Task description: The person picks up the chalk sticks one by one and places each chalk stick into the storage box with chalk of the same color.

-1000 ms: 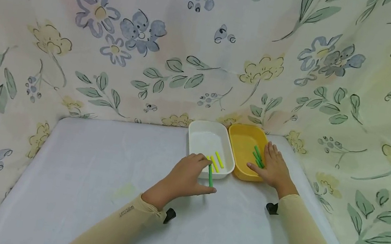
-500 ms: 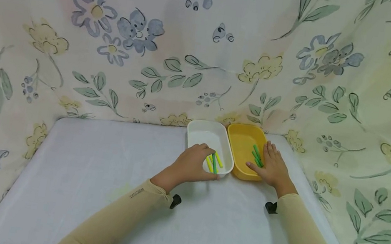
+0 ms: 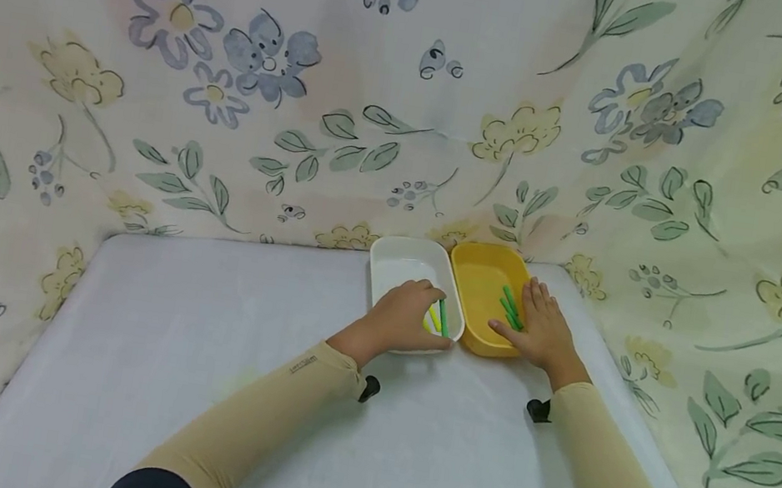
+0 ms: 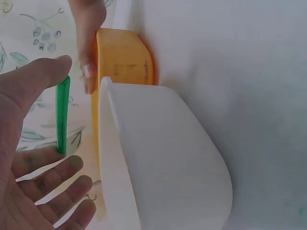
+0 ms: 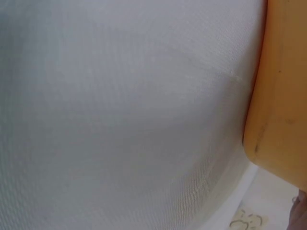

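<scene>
My left hand (image 3: 401,315) is over the near part of the white tray (image 3: 400,255). It pinches a short green stick (image 4: 62,115) end to end between thumb and index finger, the other fingers spread apart in the left wrist view. Yellow sticks (image 3: 434,318) lie in the white tray, partly hidden by this hand. My right hand (image 3: 547,328) rests on the right rim of the yellow tray (image 3: 482,268), its fingers straight and the thumb over the near edge. Several green sticks (image 3: 512,309) lie inside the yellow tray beside that hand.
Both trays stand side by side near the back edge of a table (image 3: 193,349) covered in white cloth. A floral curtain (image 3: 351,103) hangs behind and along the sides. The yellow tray's outer wall (image 5: 283,96) fills the right of the right wrist view.
My left hand has moved forward and to the right with the green stick, from the white tray's near edge to over the tray. The right hand stays on the yellow tray.
</scene>
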Available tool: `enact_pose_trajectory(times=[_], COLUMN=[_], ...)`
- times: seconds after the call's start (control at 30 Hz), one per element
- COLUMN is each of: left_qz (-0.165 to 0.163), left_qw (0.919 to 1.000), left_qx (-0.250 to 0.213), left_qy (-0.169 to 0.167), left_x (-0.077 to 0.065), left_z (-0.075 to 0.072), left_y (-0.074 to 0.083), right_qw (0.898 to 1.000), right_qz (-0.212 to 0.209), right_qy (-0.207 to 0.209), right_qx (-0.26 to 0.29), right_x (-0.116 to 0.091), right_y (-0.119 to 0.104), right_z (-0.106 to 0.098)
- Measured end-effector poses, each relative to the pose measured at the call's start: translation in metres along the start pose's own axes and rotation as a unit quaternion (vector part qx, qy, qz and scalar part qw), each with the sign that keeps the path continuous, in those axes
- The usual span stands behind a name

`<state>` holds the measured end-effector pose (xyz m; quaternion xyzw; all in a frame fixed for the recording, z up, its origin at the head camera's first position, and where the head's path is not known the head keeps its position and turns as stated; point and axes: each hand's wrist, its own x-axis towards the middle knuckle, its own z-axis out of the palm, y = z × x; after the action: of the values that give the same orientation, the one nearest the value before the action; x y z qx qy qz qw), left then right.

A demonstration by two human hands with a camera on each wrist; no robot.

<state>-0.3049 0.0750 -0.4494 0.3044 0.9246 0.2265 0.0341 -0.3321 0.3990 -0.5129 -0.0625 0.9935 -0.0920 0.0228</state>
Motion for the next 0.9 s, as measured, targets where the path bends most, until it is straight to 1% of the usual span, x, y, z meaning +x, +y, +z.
enact_pose_trajectory(times=[0.17, 0.27, 0.43, 0.5, 0.67, 0.8, 0.9], left_qz=[0.009, 0.016, 0.023, 0.027, 0.023, 0.017, 0.022], left_qw=[0.9997, 0.9992, 0.9991, 0.9991, 0.9990, 0.9991, 0.9987], left_qx=[0.021, 0.036, 0.034, 0.032, 0.031, 0.032, 0.042], left_qy=[-0.009, -0.009, -0.009, -0.011, -0.022, -0.022, -0.020], left_x=[0.011, 0.016, 0.024, 0.027, 0.033, 0.037, 0.041], left_z=[0.002, 0.003, 0.003, 0.005, 0.014, 0.017, 0.017], left_y=[0.003, 0.004, 0.008, 0.009, 0.009, 0.012, 0.015], right_qw=[1.000, 1.000, 1.000, 1.000, 1.000, 1.000, 1.000], right_qz=[0.001, 0.001, 0.002, 0.000, -0.005, -0.007, -0.006], right_qy=[0.000, -0.001, 0.003, 0.006, 0.003, 0.007, 0.008], right_qx=[-0.004, -0.006, -0.009, -0.006, 0.000, -0.004, -0.008], right_x=[0.000, 0.001, 0.001, 0.000, -0.001, -0.001, -0.001], right_y=[-0.001, -0.002, -0.001, -0.001, 0.000, 0.000, 0.001], right_z=[-0.001, -0.002, -0.003, -0.003, -0.002, -0.001, -0.002])
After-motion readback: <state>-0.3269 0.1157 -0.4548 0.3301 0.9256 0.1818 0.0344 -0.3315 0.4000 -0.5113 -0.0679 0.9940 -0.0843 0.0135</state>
